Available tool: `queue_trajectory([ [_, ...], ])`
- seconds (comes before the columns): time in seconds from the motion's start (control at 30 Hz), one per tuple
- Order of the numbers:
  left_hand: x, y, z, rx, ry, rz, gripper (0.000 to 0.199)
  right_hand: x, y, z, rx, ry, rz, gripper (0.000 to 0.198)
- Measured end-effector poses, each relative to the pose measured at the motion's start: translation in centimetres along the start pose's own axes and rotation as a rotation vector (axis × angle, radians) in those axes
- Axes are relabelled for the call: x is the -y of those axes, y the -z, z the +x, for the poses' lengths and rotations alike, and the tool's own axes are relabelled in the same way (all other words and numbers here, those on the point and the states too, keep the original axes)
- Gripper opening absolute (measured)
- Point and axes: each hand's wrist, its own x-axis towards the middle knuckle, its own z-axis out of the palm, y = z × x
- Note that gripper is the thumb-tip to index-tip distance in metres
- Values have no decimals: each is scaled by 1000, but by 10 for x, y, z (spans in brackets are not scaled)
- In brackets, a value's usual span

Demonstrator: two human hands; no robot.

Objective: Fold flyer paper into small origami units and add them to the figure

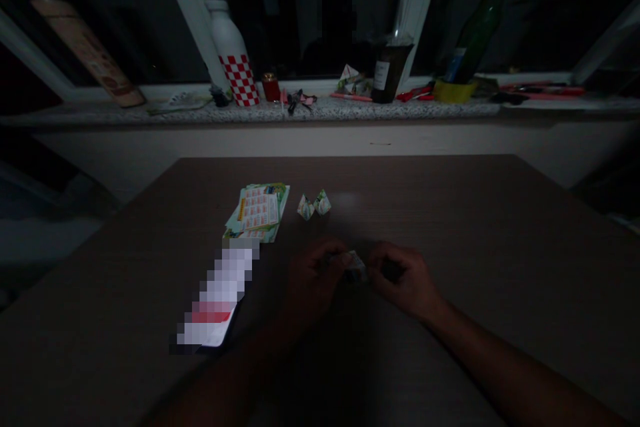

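Note:
Over the middle of the table, a small folded printed paper (356,267) is between my two hands. My left hand (320,277) is closed on its left side, thumb and fingers pinching it. My right hand (403,275) has thumb and forefinger pinched together at the paper's right edge. Dim light hides the fingertips in part. Just beyond my left hand stand folded paper pieces (314,205) with pointed shapes. To their left lies a loose stack of printed leaflets (257,210) in green and white.
A lit phone (220,297), its screen pixelated, lies on the brown table (475,213) left of my left arm. Along the stone windowsill (320,109) stand a checkered bottle (235,57), a dark cup (390,73), a green bottle (475,33) and a pinkish cylinder (90,53).

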Motion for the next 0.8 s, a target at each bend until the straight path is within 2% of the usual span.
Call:
queue_trajectory([
  [0.1,-1,-2,0,23,-50,32,14,-2,0,-1,36,-14,6,9],
  [0.3,0,-2,-1,9,-48,51,17,-2,-2,1,81,-45,-28,10],
  [0.37,0,0,0,-26,-12,22,16,-2,-3,1,79,-59,-41,10],
  [0.53,-1,9,8,-206,190,-110,14,-10,-1,-1,127,-95,-81,9],
  [0.67,0,8,10,-188,235,-164,13,-11,1,-1,74,-150,-22,5],
  [0.8,1,3,9,-187,273,-211,12,-8,2,1,65,-119,4,7],
])
